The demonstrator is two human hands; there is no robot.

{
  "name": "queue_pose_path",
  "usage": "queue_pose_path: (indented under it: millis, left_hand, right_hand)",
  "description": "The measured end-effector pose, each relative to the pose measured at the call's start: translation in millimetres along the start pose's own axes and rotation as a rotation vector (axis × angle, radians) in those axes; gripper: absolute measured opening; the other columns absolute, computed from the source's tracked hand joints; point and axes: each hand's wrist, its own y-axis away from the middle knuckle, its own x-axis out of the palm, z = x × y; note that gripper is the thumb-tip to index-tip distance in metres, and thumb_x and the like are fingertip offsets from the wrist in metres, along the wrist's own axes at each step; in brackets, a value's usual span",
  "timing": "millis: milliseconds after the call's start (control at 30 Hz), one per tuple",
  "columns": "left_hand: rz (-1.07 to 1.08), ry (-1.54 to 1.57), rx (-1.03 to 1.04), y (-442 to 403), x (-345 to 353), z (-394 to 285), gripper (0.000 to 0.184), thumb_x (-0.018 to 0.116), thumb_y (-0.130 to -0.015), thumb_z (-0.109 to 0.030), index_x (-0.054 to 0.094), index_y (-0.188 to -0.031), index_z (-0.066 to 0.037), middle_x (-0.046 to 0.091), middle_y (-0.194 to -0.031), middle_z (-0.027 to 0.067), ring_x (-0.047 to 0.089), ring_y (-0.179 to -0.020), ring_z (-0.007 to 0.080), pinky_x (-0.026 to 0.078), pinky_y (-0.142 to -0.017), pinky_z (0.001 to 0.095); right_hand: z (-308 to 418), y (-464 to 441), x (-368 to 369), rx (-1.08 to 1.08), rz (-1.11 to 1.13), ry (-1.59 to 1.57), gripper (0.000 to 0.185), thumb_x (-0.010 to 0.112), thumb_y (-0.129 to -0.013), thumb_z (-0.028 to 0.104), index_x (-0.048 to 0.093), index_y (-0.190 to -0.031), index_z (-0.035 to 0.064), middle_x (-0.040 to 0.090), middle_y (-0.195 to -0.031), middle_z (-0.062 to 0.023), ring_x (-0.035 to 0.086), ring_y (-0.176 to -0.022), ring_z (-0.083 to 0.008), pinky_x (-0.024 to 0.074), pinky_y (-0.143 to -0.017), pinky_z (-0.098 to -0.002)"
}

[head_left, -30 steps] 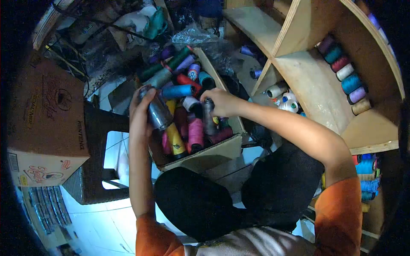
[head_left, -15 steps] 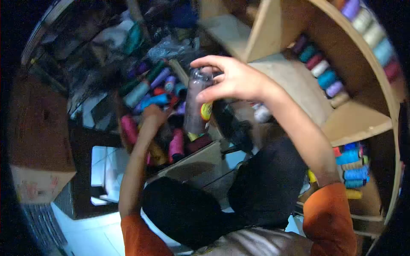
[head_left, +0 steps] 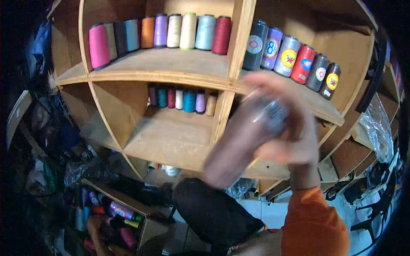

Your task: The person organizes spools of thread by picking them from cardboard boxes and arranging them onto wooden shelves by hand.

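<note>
My right hand is raised in front of the shelves, its fingers wrapped round a large brownish-grey thread spool. The spool is tilted and blurred by motion. Down at the lower left, my left hand reaches into the cardboard box of mixed spools; its fingers are dim and partly hidden, so its grip is unclear. A purple spool and a pink spool lie in the box near it. Behind my right hand, labelled spools such as a red one stand in a slanting row on the upper right shelf.
The wooden shelf unit has upright dividers. Its upper middle compartment holds a row of spools, including a pink one; smaller spools stand in the compartment below. A clear plastic bag hangs at the right.
The view has swung right and up to the shelves. My right hand has lifted the spool out of the box and carried it to the shelf front. My left hand no longer holds its grey spool.
</note>
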Motion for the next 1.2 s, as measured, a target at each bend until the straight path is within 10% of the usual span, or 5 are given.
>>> queue_pose_path:
  millis: [200,333,867,1067,1200]
  left_hand:
    - [-0.018,0.268,0.051,14.7,-23.9,-41.2,0.061,0.067,-0.07,-0.034,0.054,-0.121,-0.003,0.061,-0.111,0.0161,0.058,-0.1,0.0333,0.046,-0.088,0.0405]
    - [0.02,0.403,0.068,24.6,-18.5,-56.3,0.06,0.068,-0.068,-0.031,0.054,-0.12,-0.002,0.061,-0.109,0.0156,0.059,-0.098,0.0325,0.047,-0.087,0.0401]
    - [0.11,0.759,-0.056,69.5,-28.4,-20.3,0.057,0.069,-0.063,-0.017,0.056,-0.116,0.0,0.063,-0.103,0.014,0.062,-0.09,0.0296,0.049,-0.083,0.0383]
    - [0.135,0.886,0.105,105.8,-100.4,-123.0,0.062,0.066,-0.052,0.002,0.056,-0.113,0.003,0.063,-0.097,0.0094,0.063,-0.087,0.021,0.049,-0.082,0.0322]
    - [0.413,0.849,0.448,107.0,-120.5,-221.3,0.07,0.075,-0.05,-0.005,0.056,-0.117,0.004,0.064,-0.101,0.0097,0.06,-0.092,0.0181,0.044,-0.088,0.0303]
  right_hand:
    - [26.4,-39.2,-102.0,-0.08,-0.508,0.395,0.06,0.076,-0.074,0.018,0.05,-0.123,-0.0047,0.062,-0.102,-0.0114,0.062,-0.093,-0.0167,0.0479,-0.085,-0.027]
    - [-11.8,-67.8,-130.5,-0.043,-0.522,0.939,0.074,0.08,-0.067,0.036,0.051,-0.123,-0.0032,0.061,-0.11,-0.0216,0.061,-0.101,-0.0257,0.048,-0.087,-0.0337]
    - [-25.5,-72.6,-117.4,0.174,-0.636,1.236,0.086,0.074,-0.065,0.058,0.053,-0.121,-0.0029,0.064,-0.102,-0.0223,0.064,-0.093,-0.0275,0.0508,-0.081,-0.034]
    - [20.7,-47.3,-33.9,-0.421,-0.609,0.55,0.038,0.07,-0.083,0.024,0.058,-0.11,0.0002,0.06,-0.087,-0.0045,0.057,-0.076,-0.0086,0.0467,-0.066,-0.0221]
    - [23.6,-21.7,58.4,-0.036,0.076,0.382,0.047,0.065,-0.074,0.0,0.052,-0.119,-0.0003,0.054,-0.092,-0.0031,0.054,-0.078,-0.007,0.0436,-0.063,-0.0162]
